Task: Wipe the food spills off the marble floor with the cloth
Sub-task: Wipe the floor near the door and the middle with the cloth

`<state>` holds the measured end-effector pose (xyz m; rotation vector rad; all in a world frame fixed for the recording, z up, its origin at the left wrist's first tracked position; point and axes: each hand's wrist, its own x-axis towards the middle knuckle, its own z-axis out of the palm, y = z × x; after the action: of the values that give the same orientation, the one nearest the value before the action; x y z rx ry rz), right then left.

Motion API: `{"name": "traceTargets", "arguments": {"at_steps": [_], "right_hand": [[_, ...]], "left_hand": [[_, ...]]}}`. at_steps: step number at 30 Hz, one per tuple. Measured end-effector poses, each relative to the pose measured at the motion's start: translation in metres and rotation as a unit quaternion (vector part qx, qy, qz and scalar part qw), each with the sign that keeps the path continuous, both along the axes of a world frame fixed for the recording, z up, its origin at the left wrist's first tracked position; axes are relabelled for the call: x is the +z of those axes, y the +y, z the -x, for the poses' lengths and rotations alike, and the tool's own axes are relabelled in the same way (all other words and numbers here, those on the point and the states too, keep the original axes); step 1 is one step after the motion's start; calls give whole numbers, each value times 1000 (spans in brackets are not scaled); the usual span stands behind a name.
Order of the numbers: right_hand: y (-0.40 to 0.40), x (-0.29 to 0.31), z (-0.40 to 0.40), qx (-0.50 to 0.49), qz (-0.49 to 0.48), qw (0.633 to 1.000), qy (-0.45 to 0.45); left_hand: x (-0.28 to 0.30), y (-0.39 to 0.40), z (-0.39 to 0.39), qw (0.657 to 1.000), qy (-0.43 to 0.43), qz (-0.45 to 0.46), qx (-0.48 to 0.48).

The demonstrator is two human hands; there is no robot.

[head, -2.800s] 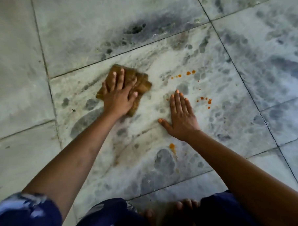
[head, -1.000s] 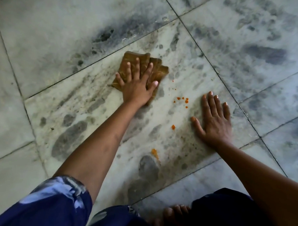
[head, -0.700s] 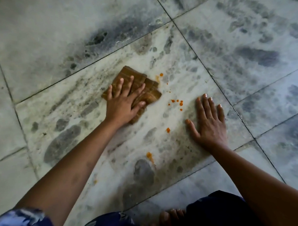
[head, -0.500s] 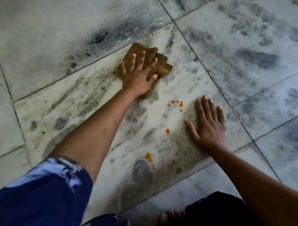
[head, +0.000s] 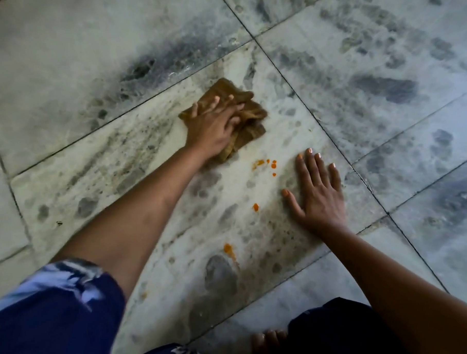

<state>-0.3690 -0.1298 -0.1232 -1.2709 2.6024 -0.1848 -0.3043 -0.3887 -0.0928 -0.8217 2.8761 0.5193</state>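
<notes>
Brown cloth [head: 248, 114] under left hand [head: 211, 127] | orange spills [head: 265, 164] just beside

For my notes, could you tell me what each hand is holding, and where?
Left hand presses the brown cloth, fingers bunching its middle. Right hand lies flat, holding nothing.

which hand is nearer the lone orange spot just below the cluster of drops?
Right. The right hand lies flat on the floor just right of that orange spot, thumb tip close by. The left hand presses the cloth farther up-left.
</notes>
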Motion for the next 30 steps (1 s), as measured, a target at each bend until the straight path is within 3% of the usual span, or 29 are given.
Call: {"name": "traceTargets", "arguments": {"at_steps": [5, 9, 11, 15, 19, 24, 27, 30], "right_hand": [[0, -1, 0, 2, -1, 1000, 6], [0, -1, 0, -1, 0, 1000, 9], [0, -1, 0, 1, 1, 1000, 12], [1, -1, 1, 1, -4, 1000, 13], [-1, 0, 1, -8, -13, 1000, 8], [13, 1, -2, -14, -13, 1000, -6], [33, 1, -4, 8, -8, 1000, -10], [32, 1, -5, 15, 6, 1000, -9]], "left_hand": [[1, 66, -4, 992, -30, 15, -119], [1, 54, -54, 978, -7, 74, -196], [-1, 27, -57, 981, -20, 110, -160], [-6, 10, -18, 993, -44, 70, -83], [-11, 51, 8, 994, -64, 59, -69], [-7, 98, -45, 989, -79, 65, -103], [-7, 79, -53, 993, -89, 61, -37], [-8, 56, -13, 995, -89, 27, 44]]}}
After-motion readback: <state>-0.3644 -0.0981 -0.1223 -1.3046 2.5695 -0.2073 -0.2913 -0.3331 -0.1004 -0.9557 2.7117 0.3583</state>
